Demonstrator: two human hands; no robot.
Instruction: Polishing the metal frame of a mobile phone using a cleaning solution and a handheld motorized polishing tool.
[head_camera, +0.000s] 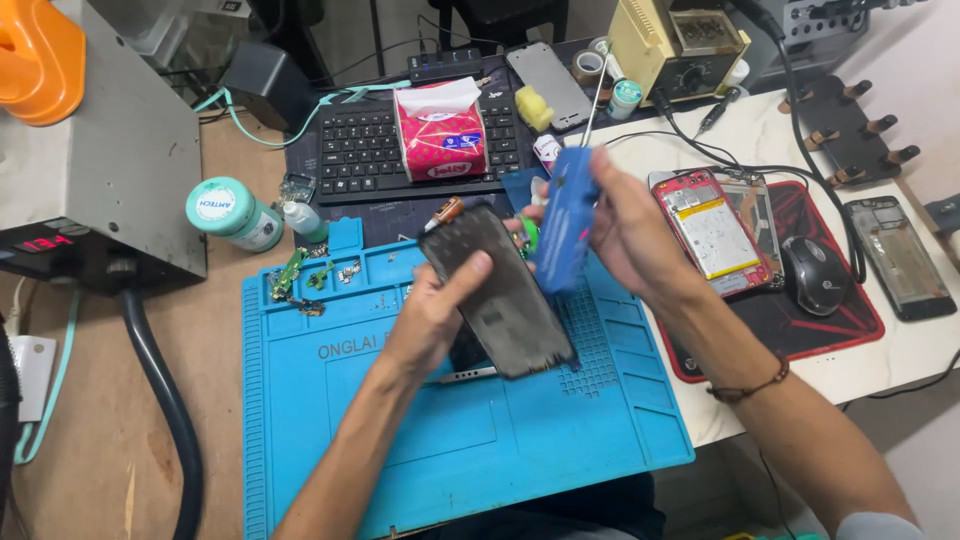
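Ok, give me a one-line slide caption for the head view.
Left hand tilts a dark phone panel over a blue repair mat while the right hand holds a blue tool beside it.

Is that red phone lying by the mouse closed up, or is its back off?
Open. The red phone lies beside the mouse with its back cover off, showing the yellow battery and inner parts.

I am seeing a dark, smudged, glossy glass phone panel (497, 290), a matt blue plastic tool (565, 220), a matt blue rubbery work mat (460, 440), and a worn brown wooden desk (100, 420).
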